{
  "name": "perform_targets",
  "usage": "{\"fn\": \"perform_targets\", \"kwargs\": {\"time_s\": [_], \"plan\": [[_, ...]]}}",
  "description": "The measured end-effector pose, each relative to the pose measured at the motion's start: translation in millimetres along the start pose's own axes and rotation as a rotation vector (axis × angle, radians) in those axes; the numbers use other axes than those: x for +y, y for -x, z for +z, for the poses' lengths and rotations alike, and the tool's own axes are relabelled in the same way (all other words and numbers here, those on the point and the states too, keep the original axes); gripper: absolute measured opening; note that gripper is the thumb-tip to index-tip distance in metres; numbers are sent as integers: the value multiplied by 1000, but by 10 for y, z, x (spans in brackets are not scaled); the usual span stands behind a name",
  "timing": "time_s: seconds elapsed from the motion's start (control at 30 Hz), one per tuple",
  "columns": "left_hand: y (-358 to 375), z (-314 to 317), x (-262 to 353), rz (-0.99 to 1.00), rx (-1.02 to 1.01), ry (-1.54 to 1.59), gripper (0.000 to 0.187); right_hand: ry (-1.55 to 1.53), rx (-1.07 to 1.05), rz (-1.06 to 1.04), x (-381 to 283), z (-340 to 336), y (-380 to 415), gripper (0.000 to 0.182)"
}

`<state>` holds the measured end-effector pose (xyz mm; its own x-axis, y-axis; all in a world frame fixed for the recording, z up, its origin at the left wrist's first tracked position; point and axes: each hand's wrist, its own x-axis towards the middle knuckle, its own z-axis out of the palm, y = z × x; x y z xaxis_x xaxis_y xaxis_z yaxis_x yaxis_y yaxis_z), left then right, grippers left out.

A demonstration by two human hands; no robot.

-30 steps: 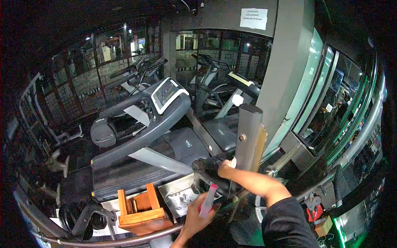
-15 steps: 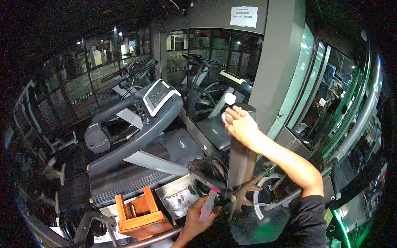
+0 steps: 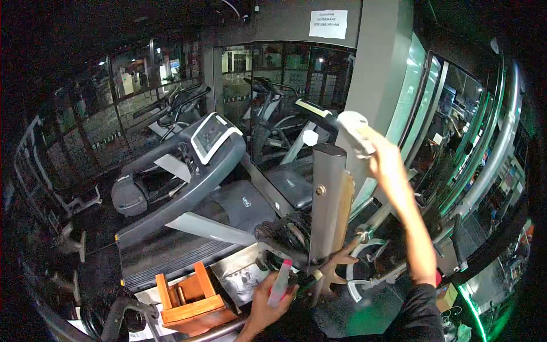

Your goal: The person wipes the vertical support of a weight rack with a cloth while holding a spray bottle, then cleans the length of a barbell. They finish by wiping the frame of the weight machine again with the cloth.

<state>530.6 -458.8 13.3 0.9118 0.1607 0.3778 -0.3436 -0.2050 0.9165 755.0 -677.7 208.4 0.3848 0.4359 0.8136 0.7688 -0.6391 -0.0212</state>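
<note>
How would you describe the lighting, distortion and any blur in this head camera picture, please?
Head view: strong fisheye bending, with black corners; the room is dim, with green glare along the glass at right. The right hand and its white cloth are smeared by motion blur; the left hand with the spray bottle and the grey post read sharper.

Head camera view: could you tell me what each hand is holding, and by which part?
The left hand grips a spray bottle around its lower body, pink top up. The right hand holds a white cloth, bunched at its fingers.
</note>
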Motion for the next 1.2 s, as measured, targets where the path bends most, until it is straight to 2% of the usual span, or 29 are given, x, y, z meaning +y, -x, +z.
{"fn": "perform_targets", "kwargs": {"time_s": [0.03, 0.07, 0.1, 0.17, 0.2, 0.27, 0.3, 0.37, 0.43, 0.5, 0.57, 0.63, 0.7, 0.8, 0.93, 1.1, 1.17, 1.2], "plan": [[-3, 9, 15, -5, -1, -11, 27, -5, 77, -22, 54, 179, 106, 37], [-2, 16, 29, -11, -1, -23, 26, -350, -210, 377, -154, 203, 241, 35], [-5, 19, 47, -7, -2, -26, 26, -68, 41, 107, 106, 513, 466, 39], [-10, 22, 70, -50, 28, 43, 25, -317, 15, 158, -67, 338, 408, 42], [-18, 25, 34, -48, 34, 42, 25, -321, 16, 152, -66, 284, 433, 42], [1, 24, -65, -51, 55, 46, 26, -98, -233, 275, -41, 154, 600, 45], [-12, 13, -20, -53, 51, 47, 26, -96, -234, 279, -103, 96, 652, 45], [-42, 3, 114, -93, 59, 53, 28, 261, -299, 79, -272, -88, 674, 46], [-24, 22, 37, -92, 43, 38, 28, 168, -493, 213, -371, -312, 595, 49], [-16, 36, 12, -86, 21, 22, 28, 321, -362, 282, -447, -367, 576, 51], [-17, 50, 30, -101, -34, 22, 34, 312, -20, 71, -604, -299, 454, 52], [-34, 61, -54, -69, -34, 18, 31, 444, 2, -183, -408, -51, 481, 51], [-32, 72, -55, -39, -40, 8, 29, 547, -207, -170, -451, 227, 553, 48], [-55, 52, -7, -34, 6, 24, 29, 628, -262, -275, -334, 678, 1029, 44], [-49, 67, 27, -122, 49, 138, 28, 673, -452, -357, -405, 683, 1388, 38], [-10, 50, -5, -170, 46, 193, 26, 665, -524, -516, -243, 967, 1754, 24], [-2, 46, 1, -222, 22, 212, 27, 466, -1140, -484, -1, 1190, 1851, 17], [10, 42, -13, -218, 30, 213, 27, 395, -1170, -453, -388, 783, 1427, 12]]}}
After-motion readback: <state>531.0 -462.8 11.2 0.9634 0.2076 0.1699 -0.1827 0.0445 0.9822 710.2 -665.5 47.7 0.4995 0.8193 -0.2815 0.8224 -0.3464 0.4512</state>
